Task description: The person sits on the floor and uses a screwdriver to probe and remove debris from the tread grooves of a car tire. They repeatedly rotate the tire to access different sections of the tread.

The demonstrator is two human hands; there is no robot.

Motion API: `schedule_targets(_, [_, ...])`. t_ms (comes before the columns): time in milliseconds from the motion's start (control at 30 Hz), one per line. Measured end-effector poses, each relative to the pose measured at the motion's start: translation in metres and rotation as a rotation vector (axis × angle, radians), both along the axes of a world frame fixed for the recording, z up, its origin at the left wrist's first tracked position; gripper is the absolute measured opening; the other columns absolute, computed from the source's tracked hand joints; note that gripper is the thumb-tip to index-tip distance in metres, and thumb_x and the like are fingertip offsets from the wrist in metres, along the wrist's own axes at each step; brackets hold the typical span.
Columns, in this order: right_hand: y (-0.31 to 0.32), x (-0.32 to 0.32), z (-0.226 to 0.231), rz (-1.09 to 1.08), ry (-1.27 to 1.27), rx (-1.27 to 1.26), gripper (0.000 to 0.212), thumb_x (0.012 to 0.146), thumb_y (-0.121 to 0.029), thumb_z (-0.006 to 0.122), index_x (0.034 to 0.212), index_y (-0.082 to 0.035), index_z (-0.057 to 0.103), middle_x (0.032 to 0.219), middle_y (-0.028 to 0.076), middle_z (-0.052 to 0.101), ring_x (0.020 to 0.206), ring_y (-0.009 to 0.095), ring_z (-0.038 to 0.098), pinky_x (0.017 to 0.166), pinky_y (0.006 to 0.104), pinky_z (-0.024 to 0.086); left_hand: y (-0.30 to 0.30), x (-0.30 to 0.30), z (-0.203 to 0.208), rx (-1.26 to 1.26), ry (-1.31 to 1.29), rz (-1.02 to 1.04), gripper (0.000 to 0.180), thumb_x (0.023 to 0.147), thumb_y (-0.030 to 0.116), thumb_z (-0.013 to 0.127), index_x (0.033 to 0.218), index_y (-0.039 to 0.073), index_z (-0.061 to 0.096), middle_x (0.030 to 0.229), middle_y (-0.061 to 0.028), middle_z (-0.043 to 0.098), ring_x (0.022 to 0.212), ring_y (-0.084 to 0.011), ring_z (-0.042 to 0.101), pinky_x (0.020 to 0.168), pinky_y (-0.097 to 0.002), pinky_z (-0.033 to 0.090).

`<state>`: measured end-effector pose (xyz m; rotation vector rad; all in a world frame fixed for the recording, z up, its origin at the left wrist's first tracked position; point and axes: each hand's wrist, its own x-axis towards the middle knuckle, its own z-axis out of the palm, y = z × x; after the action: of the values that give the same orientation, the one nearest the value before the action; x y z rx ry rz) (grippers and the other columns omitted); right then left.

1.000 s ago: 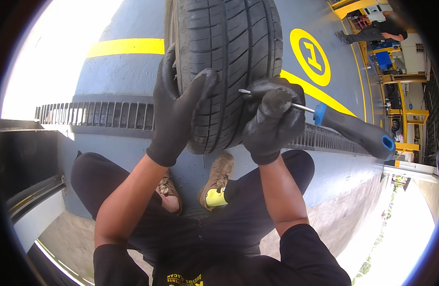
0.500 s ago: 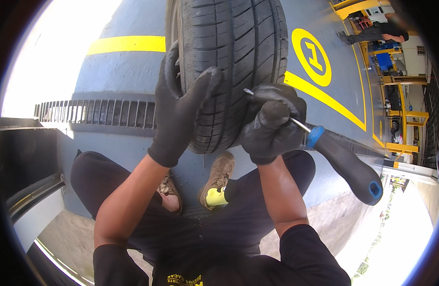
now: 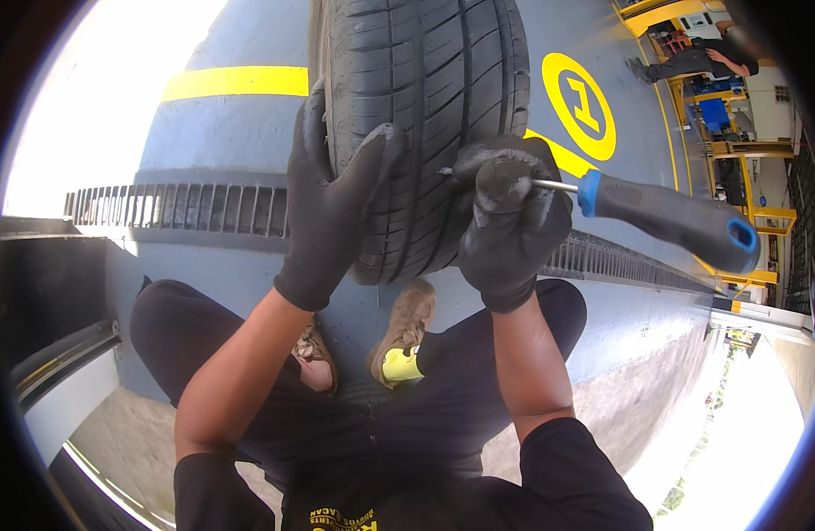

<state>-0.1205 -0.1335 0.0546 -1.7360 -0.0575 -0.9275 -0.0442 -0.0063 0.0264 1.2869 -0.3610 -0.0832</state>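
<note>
A black tyre (image 3: 425,80) stands upright in front of me, its grooved tread facing me. My left hand (image 3: 328,199), in a dark grey work glove, is closed around the tyre's left edge, with the thumb lying on the tread and the fingers partly hidden behind the sidewall. Beside the tread's right side, my gloved right hand (image 3: 518,212) grips a screwdriver (image 3: 677,221) by its metal shaft. Its black and blue handle sticks out to the right. The tip emerges left of the fingers, close to the tread; whether it touches the rubber I cannot tell.
Across the blue-grey floor runs a slotted drain grate (image 3: 212,209), passing behind my hands. Yellow lines (image 3: 239,81) and a painted yellow circle mark the floor. My shoes (image 3: 407,319) are just below the tyre. Another person (image 3: 699,62) is far off at upper right, near yellow lift frames.
The screwdriver's handle has swung upward, from slanting down to nearly level, as my right hand turned. Its tip has shifted slightly left. My left hand stays on the tyre.
</note>
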Motion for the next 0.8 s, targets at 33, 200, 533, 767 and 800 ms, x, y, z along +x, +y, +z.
schedule_targets(33, [-0.007, 0.0, 0.006, 0.061, 0.067, 0.017, 0.013, 0.098, -0.012, 0.062, 0.096, 0.001, 0.065, 0.091, 0.008, 0.067, 0.078, 0.015, 0.064, 0.07, 0.0258, 0.05, 0.001, 0.001, 0.0, -0.022, 0.028, 0.001, 0.065, 0.089, 0.02, 0.067, 0.142, -0.007, 0.039, 0.128, -0.0184, 0.056, 0.115, -0.0223, 0.057, 0.098, -0.0353, 0.047])
schedule_targets(200, [-0.016, 0.01, 0.003, 0.091, -0.12, 0.281, 0.025, 0.102, -0.022, 0.058, 0.098, 0.001, 0.063, 0.082, 0.008, 0.066, 0.069, 0.011, 0.06, 0.06, 0.0218, 0.046, -0.001, 0.002, -0.001, -0.086, 0.039, -0.036, 0.062, 0.09, 0.017, 0.065, 0.142, -0.006, 0.039, 0.129, -0.0188, 0.055, 0.116, -0.0221, 0.057, 0.099, -0.0351, 0.047])
schedule_targets(533, [-0.013, 0.003, -0.008, -0.169, -0.139, -0.225, 0.02, 0.097, -0.018, 0.06, 0.09, -0.001, 0.068, 0.086, 0.012, 0.069, 0.074, 0.026, 0.067, 0.07, 0.0359, 0.053, -0.005, 0.001, -0.002, -0.063, 0.037, -0.034, 0.065, 0.09, 0.018, 0.066, 0.144, -0.006, 0.037, 0.129, -0.0182, 0.055, 0.118, -0.0226, 0.056, 0.101, -0.0355, 0.046])
schedule_targets(767, [-0.015, 0.003, -0.008, -0.172, -0.096, -0.651, 0.036, 0.103, -0.026, 0.049, 0.088, 0.003, 0.065, 0.08, 0.014, 0.066, 0.07, 0.026, 0.063, 0.062, 0.033, 0.049, -0.001, -0.001, 0.004, -0.026, 0.047, -0.027, 0.068, 0.089, 0.021, 0.068, 0.144, -0.005, 0.038, 0.128, -0.0177, 0.056, 0.117, -0.0233, 0.056, 0.101, -0.0364, 0.046])
schedule_targets(800, [-0.012, 0.004, -0.01, -0.174, -0.121, -0.603, 0.036, 0.103, -0.027, 0.05, 0.089, 0.003, 0.065, 0.08, 0.014, 0.066, 0.07, 0.025, 0.063, 0.062, 0.0331, 0.049, -0.001, -0.001, 0.003, -0.036, 0.069, -0.028, 0.067, 0.089, 0.022, 0.067, 0.143, -0.005, 0.038, 0.128, -0.0176, 0.056, 0.117, -0.0232, 0.056, 0.101, -0.0364, 0.046])
